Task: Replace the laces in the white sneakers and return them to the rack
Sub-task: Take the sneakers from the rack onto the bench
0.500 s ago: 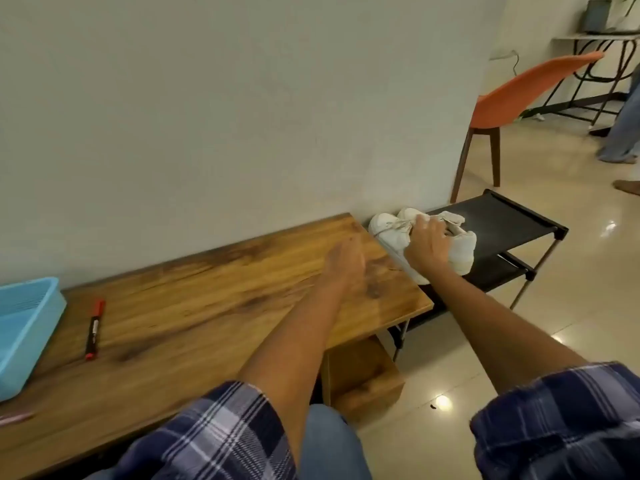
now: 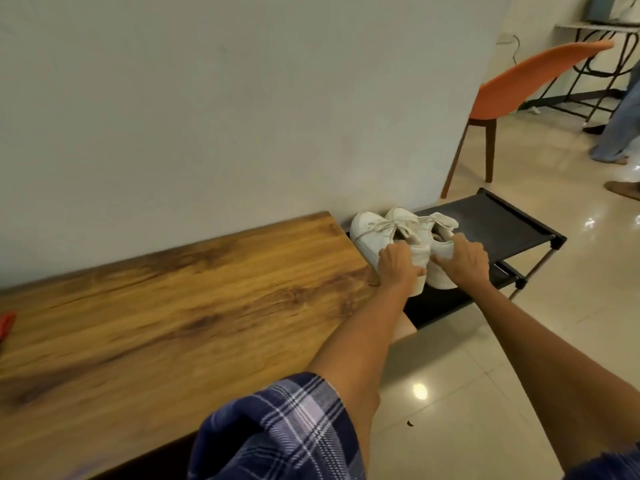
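two white sneakers [image 2: 398, 233] side by side on the top shelf of a black rack [image 2: 502, 220], toes toward the wall. left hand [image 2: 398, 266] gripping the heel of the sneaker nearer the wooden table [image 2: 173, 306]; right hand [image 2: 462, 263] gripping the heel of the other. laces tied in a bow on the table-side sneaker. orange chair [image 2: 519, 84] beyond the rack. plaid sleeve [image 2: 277, 427] at the table's near edge.

Black fabric rack [image 2: 498, 220], rt of wooden table [image 2: 180, 306]: pair of white sneakers [image 2: 398, 233] on top shelf, left end, near wall.
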Tool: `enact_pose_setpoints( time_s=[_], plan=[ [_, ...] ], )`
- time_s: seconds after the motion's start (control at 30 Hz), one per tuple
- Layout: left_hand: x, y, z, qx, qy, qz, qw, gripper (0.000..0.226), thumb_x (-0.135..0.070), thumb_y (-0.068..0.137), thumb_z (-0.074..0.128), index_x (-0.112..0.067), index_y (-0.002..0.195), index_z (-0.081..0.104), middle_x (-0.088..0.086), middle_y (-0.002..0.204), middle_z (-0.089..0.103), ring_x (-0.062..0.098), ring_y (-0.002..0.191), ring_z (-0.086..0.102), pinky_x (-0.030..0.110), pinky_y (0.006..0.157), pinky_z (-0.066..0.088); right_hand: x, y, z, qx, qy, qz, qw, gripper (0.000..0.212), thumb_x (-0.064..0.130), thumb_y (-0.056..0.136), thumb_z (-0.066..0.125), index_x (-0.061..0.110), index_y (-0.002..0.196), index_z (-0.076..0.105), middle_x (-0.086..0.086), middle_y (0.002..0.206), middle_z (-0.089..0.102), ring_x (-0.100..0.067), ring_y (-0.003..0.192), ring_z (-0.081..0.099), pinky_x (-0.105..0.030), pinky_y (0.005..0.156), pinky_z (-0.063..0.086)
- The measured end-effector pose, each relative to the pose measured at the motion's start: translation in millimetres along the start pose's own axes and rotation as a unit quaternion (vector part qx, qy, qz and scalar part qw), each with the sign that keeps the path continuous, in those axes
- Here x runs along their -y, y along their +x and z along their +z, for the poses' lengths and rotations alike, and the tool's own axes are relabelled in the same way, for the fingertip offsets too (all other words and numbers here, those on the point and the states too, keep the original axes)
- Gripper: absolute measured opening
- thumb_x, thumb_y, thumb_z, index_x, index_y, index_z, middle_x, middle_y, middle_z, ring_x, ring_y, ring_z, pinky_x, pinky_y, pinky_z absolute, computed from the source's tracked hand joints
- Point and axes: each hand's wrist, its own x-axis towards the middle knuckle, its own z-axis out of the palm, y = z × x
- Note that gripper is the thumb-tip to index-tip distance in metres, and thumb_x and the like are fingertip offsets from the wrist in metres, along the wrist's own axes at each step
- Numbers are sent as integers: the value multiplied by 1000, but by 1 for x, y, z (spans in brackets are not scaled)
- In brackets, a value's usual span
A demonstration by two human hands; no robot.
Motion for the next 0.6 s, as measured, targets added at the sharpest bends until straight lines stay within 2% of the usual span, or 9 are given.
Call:
enact_pose_setpoints(
  time_s=[0.1, 0.2, 0.37, 0.5, 0.6],
  plan=[
    [-12, -9, -25, -36, -74, -12, 997, 52, -30, 81, 73, -1, 119, 51, 16, 122, 56, 30, 115, 52, 35, 90, 42, 19, -7, -29, -28, -22, -27, 999, 56, 41, 89, 60, 2, 126, 44, -31, 119, 47, -44, 107, 48, -44, 85, 43],
    [-27, -24, -56, -71, -114, 10, 991, 50, -31, 79, 74, -1, 114, 52, 15, 118, 58, 30, 110, 54, 34, 87, 42, 41, -14, -65, -65, -31, -54, 996, 57, 41, 89, 60, 4, 128, 43, -31, 118, 48, -43, 105, 48, -43, 82, 43],
    [-28, -63, -121, -116, -91, 36, 988, 52, -33, 79, 74, -3, 115, 52, 15, 119, 58, 30, 111, 53, 35, 87, 42, 89, -44, -109, -120, -51, -132, 983, 52, 41, 89, 58, 3, 123, 47, -26, 110, 57, -37, 99, 53, -41, 82, 44],
    [9, -103, -175, -149, -41, 13, 988, 55, -36, 77, 74, -4, 117, 53, 13, 121, 59, 27, 113, 54, 32, 88, 42, 141, -94, -108, -74, 19, -139, 987, 53, 38, 88, 60, 2, 124, 44, -27, 115, 51, -40, 106, 48, -41, 86, 41],
    [59, -136, -201, -136, 7, 3, 991, 54, -36, 76, 75, -4, 116, 56, 13, 120, 60, 25, 113, 55, 31, 87, 43, 170, -131, -80, -39, 58, -142, 987, 55, 35, 89, 61, 3, 128, 41, -28, 120, 51, -41, 111, 47, -41, 88, 40]
  ],
)
